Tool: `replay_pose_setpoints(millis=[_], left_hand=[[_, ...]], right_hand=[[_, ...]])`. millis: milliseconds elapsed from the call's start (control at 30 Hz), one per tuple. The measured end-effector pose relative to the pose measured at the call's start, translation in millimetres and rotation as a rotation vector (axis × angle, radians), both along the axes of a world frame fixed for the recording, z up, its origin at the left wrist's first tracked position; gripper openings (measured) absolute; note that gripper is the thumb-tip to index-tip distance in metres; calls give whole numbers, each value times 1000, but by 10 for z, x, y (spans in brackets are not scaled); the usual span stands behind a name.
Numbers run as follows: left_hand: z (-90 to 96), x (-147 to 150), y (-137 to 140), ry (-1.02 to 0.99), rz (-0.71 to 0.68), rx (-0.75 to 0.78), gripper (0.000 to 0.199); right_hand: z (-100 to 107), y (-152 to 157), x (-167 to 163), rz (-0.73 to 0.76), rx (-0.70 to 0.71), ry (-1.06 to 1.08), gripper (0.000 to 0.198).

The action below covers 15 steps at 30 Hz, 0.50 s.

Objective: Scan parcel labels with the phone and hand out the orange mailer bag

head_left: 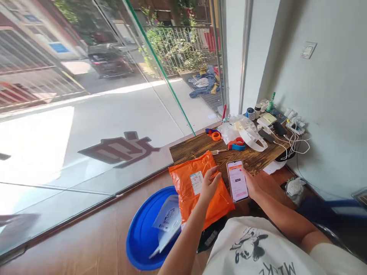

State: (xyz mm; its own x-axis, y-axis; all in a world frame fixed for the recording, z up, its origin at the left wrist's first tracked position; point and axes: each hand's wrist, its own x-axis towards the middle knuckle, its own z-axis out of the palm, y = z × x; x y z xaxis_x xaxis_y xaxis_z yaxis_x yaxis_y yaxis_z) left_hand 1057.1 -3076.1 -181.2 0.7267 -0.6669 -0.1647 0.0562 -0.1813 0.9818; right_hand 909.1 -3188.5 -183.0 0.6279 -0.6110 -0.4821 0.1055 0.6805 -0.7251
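Note:
A smartphone [237,185] with a lit white and orange screen sits upright in my right hand [251,185], which grips it from the right side. Just left of it, my left hand [210,186] is over an orange plastic mailing bag [186,202], fingers stretched out and apart. Whether it presses on the bag is hard to tell. A white printed label [196,182] is stuck on the bag beside my fingers. The bag lies between the wooden table's near edge and a blue tub.
White mailing bags lie in the blue tub [134,225]. The wooden table [189,149] bears a tape dispenser [237,144], an orange tape roll [216,135], a label strip [252,139], a knife [220,151] and tangled white cables [292,137]. A glass wall stands to the left.

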Motion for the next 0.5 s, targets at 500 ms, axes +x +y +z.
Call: replay_pose_setpoints(millis=[500], left_hand=[[139,-649,-1225,292,339,-111,77]], right_hand=[[-164,-1321,43,400,-40,33,40]])
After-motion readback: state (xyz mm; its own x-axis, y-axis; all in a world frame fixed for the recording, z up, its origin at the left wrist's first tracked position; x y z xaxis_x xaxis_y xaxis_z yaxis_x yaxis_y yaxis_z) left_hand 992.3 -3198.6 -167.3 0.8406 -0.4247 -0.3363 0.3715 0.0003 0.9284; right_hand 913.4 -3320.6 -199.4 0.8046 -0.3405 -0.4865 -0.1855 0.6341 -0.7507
